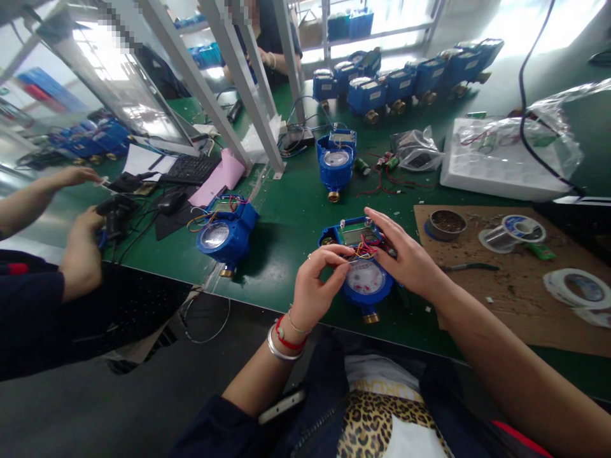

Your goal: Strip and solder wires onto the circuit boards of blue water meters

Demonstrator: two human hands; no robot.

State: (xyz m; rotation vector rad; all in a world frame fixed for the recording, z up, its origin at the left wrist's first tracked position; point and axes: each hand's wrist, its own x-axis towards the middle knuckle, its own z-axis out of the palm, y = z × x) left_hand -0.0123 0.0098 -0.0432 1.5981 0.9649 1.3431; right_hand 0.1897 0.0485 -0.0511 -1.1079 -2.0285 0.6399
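A blue water meter (366,283) with a round dial and a brass fitting lies in front of me on the green table. Its upper housing is uncovered, showing a circuit board (358,235) and red and yellow wires (365,247). My left hand (319,280) pinches thin wires between thumb and index finger at the left of the dial. My right hand (405,257) rests at the meter's right side, index finger stretched up along the housing, thumb near the wires; whether it grips one is unclear.
Another blue meter (226,232) stands to the left, one more (336,162) behind. At the right, cardboard (515,299) bears a solder spool (513,233), a round tin (446,225) and tape (580,287). A co-worker's hands (83,248) are at far left. Metal posts (265,108) rise behind.
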